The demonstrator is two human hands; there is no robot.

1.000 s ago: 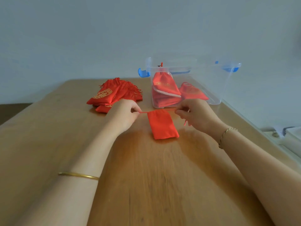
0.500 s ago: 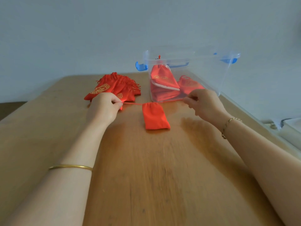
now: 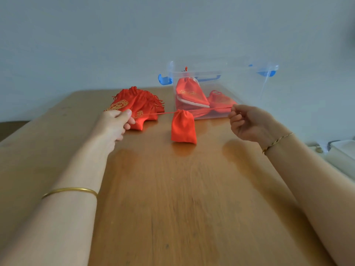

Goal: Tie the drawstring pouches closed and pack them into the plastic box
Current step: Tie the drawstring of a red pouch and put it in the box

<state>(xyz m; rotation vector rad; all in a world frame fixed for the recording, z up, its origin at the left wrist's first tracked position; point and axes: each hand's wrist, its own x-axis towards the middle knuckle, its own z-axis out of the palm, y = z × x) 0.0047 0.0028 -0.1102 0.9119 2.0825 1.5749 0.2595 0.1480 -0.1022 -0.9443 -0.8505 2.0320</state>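
Note:
A plain red drawstring pouch (image 3: pixel 183 128) hangs just above the wooden table (image 3: pixel 172 198), its mouth gathered tight. Its red cord runs taut to both sides. My left hand (image 3: pixel 117 121) pinches the left end of the cord, and my right hand (image 3: pixel 247 122) pinches the right end. Behind my left hand lies a pile of red pouches (image 3: pixel 138 103) with gold embroidery. A clear plastic box (image 3: pixel 249 83) with blue latches stands at the back, holding several red pouches (image 3: pixel 190 94).
The table's right edge runs along a pale wall. White items (image 3: pixel 340 150) sit low at the far right, beyond the table. A gold bangle circles my left forearm and a thin chain my right wrist.
My hands have drawn apart sideways, stretching the cord straight. The pouch mouth has cinched shut and the pouch has lifted from lying flat to hanging upright.

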